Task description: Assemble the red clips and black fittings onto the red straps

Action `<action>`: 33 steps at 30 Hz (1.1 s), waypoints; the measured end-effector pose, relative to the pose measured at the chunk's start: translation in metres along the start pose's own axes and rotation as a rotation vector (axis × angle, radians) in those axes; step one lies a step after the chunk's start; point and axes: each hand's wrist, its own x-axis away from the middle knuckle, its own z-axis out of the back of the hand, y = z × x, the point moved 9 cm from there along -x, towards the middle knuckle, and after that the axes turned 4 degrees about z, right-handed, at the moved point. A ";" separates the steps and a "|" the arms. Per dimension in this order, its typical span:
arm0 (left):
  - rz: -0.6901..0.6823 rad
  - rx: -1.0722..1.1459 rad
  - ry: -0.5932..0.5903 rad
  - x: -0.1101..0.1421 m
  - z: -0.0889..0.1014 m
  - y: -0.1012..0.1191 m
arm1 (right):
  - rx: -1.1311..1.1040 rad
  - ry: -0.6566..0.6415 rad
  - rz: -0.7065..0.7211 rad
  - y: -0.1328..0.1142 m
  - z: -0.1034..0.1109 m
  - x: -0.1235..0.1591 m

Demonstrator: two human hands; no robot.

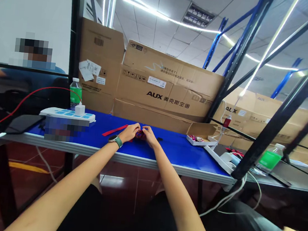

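Observation:
Over the blue tabletop (183,153), my two hands meet close together. My left hand (130,133), with a watch on a green strap (118,140) at its wrist, has its fingers closed in a pinch. My right hand (149,136) pinches from the other side. Between them is a small dark red bundle (141,134), mostly covered by the fingers, so its exact shape cannot be told. A flat red ribbon (114,130) runs out leftward from behind my left hand along the table. A small dark piece (160,139) lies just right of my right hand.
A white power strip (90,118) with a plugged-in charger (80,110) and a green-labelled bottle (75,94) stand at left. An open small box (198,140) with small items sits at right. Cardboard panels (168,84) wall the back. Other people sit left and right.

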 end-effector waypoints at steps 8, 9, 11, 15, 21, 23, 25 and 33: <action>0.011 0.073 -0.061 0.003 -0.004 0.000 | 0.152 -0.048 0.132 -0.004 0.001 -0.006; 0.016 0.072 -0.047 0.003 -0.002 0.000 | 0.177 -0.035 0.142 -0.005 0.002 -0.007; 0.022 0.073 -0.027 0.003 0.001 0.000 | 0.215 -0.023 0.157 -0.006 0.004 -0.007; 0.053 0.134 -0.009 0.003 0.002 -0.003 | 0.250 -0.042 0.221 -0.014 0.003 -0.003; 0.126 0.350 -0.004 -0.003 -0.002 -0.022 | 0.233 -0.008 0.248 -0.024 0.003 0.000; 0.131 0.371 -0.007 -0.005 -0.002 -0.025 | 0.251 0.026 0.269 -0.027 0.006 0.001; 0.135 0.340 0.017 -0.005 0.001 -0.025 | 0.273 0.033 0.266 -0.027 0.007 0.000; 0.115 0.160 0.086 -0.003 0.013 -0.017 | 0.332 0.070 0.220 -0.023 0.017 -0.002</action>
